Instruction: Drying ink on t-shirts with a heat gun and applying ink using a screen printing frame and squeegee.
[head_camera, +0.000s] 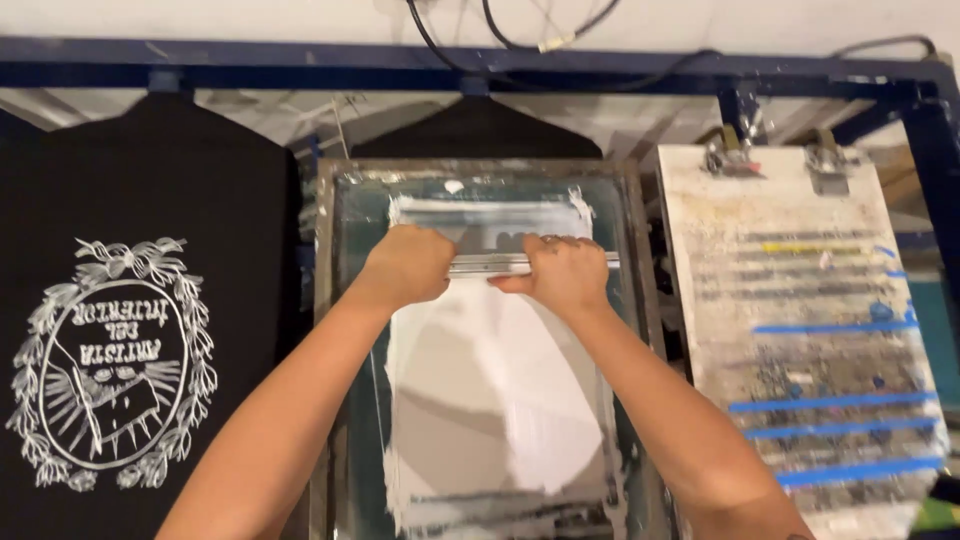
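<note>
Both hands hide the middle of the squeegee (500, 264); its blade edge cannot be made out. The screen (480, 350) runs off the bottom edge, as do both forearms. The black shirt (130, 300) is cut at left and bottom. The taped board (800, 330) loses its lower right corner.

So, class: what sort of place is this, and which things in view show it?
Most likely a screen-printing workshop. Both hands, left hand and right hand, grip a squeegee on a framed screen smeared with white ink; a black printed shirt lies alongside.
</note>
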